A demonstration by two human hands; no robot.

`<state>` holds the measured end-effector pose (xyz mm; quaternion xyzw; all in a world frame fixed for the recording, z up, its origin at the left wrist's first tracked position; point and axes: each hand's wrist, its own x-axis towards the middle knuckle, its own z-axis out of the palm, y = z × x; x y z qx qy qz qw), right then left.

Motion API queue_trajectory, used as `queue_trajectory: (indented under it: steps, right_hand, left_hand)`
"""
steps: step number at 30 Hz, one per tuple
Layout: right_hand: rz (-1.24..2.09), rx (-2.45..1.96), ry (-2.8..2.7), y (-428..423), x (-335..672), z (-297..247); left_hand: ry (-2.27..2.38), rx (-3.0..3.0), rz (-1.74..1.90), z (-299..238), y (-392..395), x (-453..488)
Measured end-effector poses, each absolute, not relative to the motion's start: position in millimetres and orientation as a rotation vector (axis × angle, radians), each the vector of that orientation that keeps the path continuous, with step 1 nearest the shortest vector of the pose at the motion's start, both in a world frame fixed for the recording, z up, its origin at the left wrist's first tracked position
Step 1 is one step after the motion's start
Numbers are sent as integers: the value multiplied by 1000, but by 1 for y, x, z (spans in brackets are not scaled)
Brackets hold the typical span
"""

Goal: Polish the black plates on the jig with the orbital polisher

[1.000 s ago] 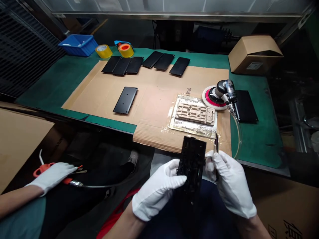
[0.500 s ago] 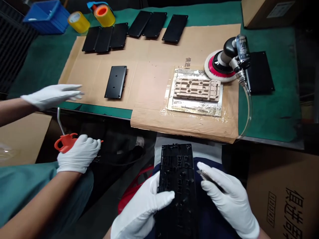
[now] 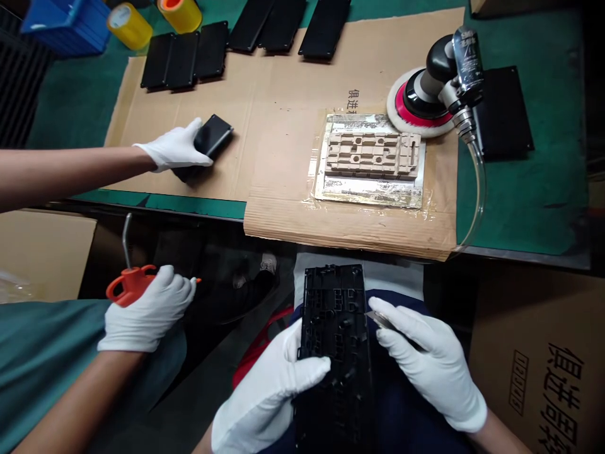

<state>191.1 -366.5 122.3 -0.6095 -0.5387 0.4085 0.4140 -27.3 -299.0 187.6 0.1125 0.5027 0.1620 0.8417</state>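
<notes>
My left hand (image 3: 269,384), in a white glove, grips a black plastic panel (image 3: 334,340) by its left edge, thumb across its face. The panel's ribbed side, with clips and posts, faces up over my lap. In my gloved right hand (image 3: 425,359) a small utility knife (image 3: 382,320) is pinched between thumb and fingers. Its blade tip lies at the panel's right edge; whether it touches I cannot tell. Most of the knife's handle is hidden inside my hand.
A co-worker's gloved hand (image 3: 177,148) holds another black panel (image 3: 215,133); their other hand grips an orange air blow gun (image 3: 131,285). On the bench stand a polisher (image 3: 425,94), a beige fixture block (image 3: 373,154), several black panels (image 3: 184,60), tape rolls (image 3: 130,26) and a blue bin (image 3: 69,28).
The co-worker's hand has reached right, taken the panel from the cardboard and tilted it up. My knife has moved left to the panel's edge. My view has shifted slightly.
</notes>
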Motion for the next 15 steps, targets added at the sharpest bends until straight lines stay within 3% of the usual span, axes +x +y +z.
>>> queue_trajectory:
  steps: [15]
  right_hand:
    - [1053, -1359, -1442, -374, 195, 119]
  left_hand:
    - [1076, 313, 309, 188, -299, -30]
